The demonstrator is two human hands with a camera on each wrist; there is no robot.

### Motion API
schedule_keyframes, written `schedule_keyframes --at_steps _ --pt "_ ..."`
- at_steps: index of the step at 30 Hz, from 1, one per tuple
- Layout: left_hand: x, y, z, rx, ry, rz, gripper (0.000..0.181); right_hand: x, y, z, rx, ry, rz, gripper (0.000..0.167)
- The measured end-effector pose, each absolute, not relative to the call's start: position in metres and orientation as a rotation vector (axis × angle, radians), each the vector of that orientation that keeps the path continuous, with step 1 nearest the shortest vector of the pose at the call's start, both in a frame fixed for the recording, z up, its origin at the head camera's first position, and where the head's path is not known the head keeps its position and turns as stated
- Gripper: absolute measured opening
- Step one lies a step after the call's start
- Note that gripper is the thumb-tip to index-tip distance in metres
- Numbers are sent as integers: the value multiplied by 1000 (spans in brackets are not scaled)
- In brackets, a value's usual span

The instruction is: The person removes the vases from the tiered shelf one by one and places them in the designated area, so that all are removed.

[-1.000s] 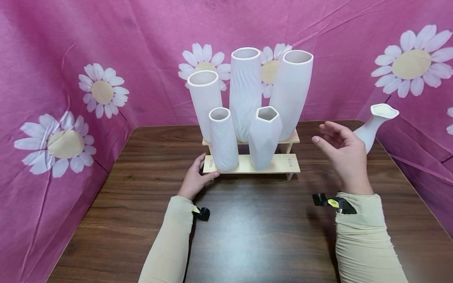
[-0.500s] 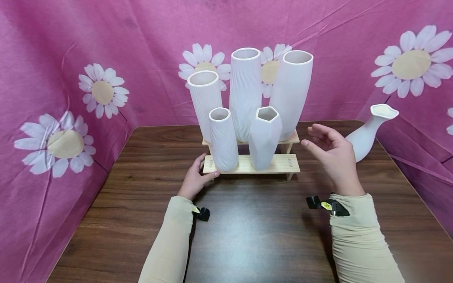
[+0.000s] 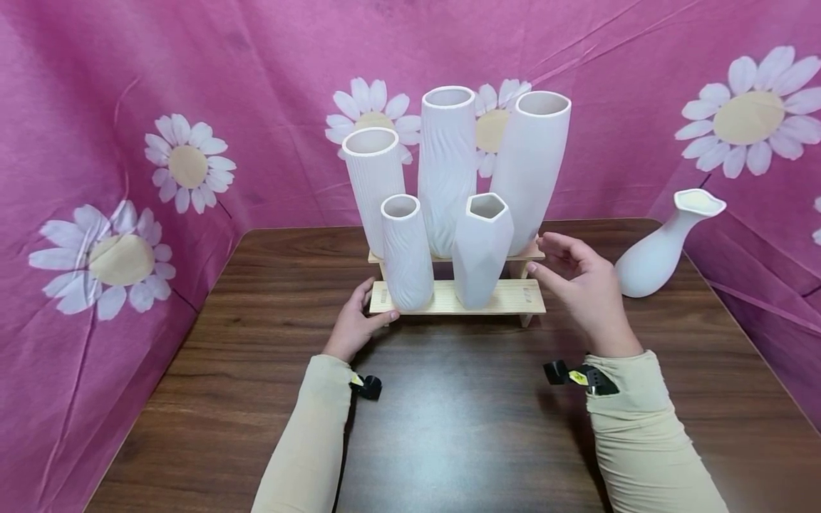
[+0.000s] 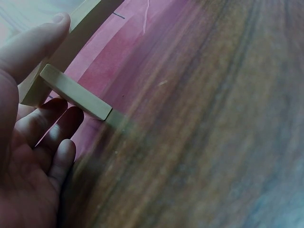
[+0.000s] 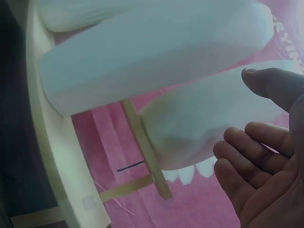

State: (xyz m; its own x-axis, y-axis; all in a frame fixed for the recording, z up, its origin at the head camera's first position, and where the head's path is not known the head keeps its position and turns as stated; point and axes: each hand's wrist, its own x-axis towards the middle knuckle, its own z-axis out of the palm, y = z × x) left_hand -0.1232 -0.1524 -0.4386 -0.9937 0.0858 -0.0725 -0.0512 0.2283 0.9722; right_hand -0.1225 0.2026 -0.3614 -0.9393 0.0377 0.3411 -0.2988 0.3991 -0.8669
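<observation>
My left hand (image 3: pixel 354 322) grips the left end of the two-tier wooden stand (image 3: pixel 444 299); the left wrist view has its thumb on the board (image 4: pixel 78 35) and bent fingers by a leg. Beside the stand's right end is my right hand (image 3: pixel 593 296), thumb and fingers apart, holding nothing; whether its fingertips touch is unclear. A small wavy vase (image 3: pixel 408 256) and a faceted vase (image 3: pixel 481 249) stand on the lower tier. The upper tier bears a ribbed vase (image 3: pixel 372 185), a tall wavy vase (image 3: pixel 447 164) and a smooth vase (image 3: pixel 531 164).
Right of my right hand, a white narrow-necked vase (image 3: pixel 654 256) with a flared rim stands on the dark wooden table (image 3: pixel 442 420). Pink cloth (image 3: pixel 276 142) with white daisies hangs behind and along both sides of the table.
My right hand has moved left, away from the narrow-necked vase and up to the stand's right end, uncovering more of that vase. My left hand has kept its grip on the left end.
</observation>
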Motion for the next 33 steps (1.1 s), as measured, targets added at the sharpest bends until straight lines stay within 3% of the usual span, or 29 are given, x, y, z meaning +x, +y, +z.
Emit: schedule_keyframes --at_steps 12,33 --pt "-122 -151 -437 40 2390 1849 91 -133 206 -383 314 -2573 1580 44" --pt "-122 -152 -434 29 2399 1839 91 -141 190 -401 359 -2573 1833 48"
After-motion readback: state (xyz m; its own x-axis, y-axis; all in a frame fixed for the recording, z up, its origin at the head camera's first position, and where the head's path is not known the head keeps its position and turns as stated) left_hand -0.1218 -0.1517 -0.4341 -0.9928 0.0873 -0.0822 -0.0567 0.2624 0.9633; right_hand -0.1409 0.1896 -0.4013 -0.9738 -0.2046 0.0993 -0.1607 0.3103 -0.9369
